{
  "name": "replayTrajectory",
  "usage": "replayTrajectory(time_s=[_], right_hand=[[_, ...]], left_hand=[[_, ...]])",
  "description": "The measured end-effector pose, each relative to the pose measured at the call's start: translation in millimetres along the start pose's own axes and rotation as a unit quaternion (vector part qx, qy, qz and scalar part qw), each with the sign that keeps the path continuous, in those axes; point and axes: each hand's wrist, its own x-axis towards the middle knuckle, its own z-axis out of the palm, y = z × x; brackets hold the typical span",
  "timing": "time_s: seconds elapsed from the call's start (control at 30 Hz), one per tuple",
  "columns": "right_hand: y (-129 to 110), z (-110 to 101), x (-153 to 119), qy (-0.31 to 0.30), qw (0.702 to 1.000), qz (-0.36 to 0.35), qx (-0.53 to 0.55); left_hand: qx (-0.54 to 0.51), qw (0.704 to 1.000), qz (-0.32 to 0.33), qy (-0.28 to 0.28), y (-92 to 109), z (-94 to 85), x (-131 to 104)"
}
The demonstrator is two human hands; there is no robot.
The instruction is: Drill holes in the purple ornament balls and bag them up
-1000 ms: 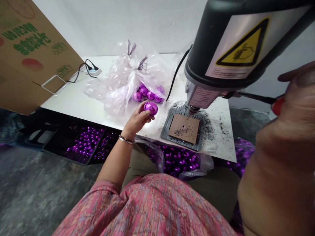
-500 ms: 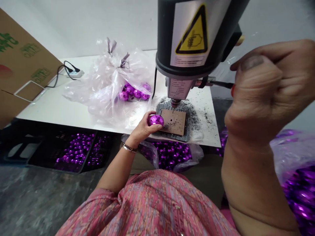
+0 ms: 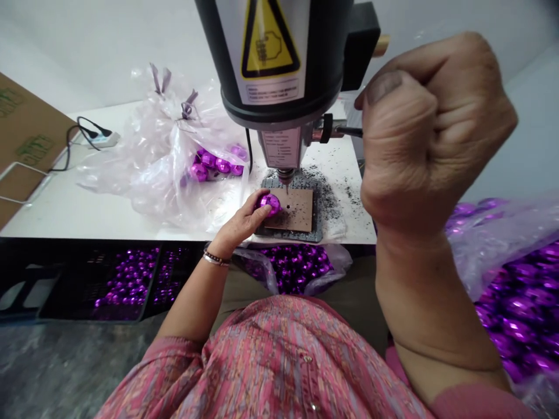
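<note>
My left hand [image 3: 245, 220] grips a shiny purple faceted ball [image 3: 269, 204] over the left edge of a brown board [image 3: 301, 218]. The board has a small dark hole and rests on the grey base [image 3: 317, 203] of a drill press [image 3: 279, 70]. Just above the board, beside the ball, is the drill bit [image 3: 287, 187]. High on the right, my right hand [image 3: 419, 128] is closed round the drill press lever [image 3: 349, 132], whose end is hidden in the fist.
Clear plastic bags [image 3: 166, 157] and several purple balls [image 3: 222, 164] lie on the white table [image 3: 52, 215]. Dark shavings surround the base. More balls fill a bag [image 3: 297, 267] at my lap, a black crate [image 3: 91, 291] and a bag [image 3: 524, 308] at right. A carton [image 3: 30, 128] stands left.
The whole view has shifted, so the drill press and both hands appear further left. My left hand still holds the ball beside the bit, and my right hand stays closed on the lever.
</note>
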Motion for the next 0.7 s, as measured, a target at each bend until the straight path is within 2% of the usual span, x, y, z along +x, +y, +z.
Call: replayTrajectory(time_s=[0.27, 0.5, 0.7], right_hand=[[0.6, -2.8, 1.2, -0.021, 1.0, 0.013, -0.005], [-4.2, -6.4, 1.4, -0.028, 1.0, 0.012, 0.009], [-11.5, -15.0, 2.4, -0.114, 0.988, 0.069, -0.083]], left_hand=[[0.051, 0.996, -0.026, 0.063, 11.1, 19.2, 17.8], [0.115, 0.991, -0.009, 0.069, 15.7, 21.2, 22.9], [0.148, 0.987, 0.01, 0.063, 20.1, 24.9, 26.4]])
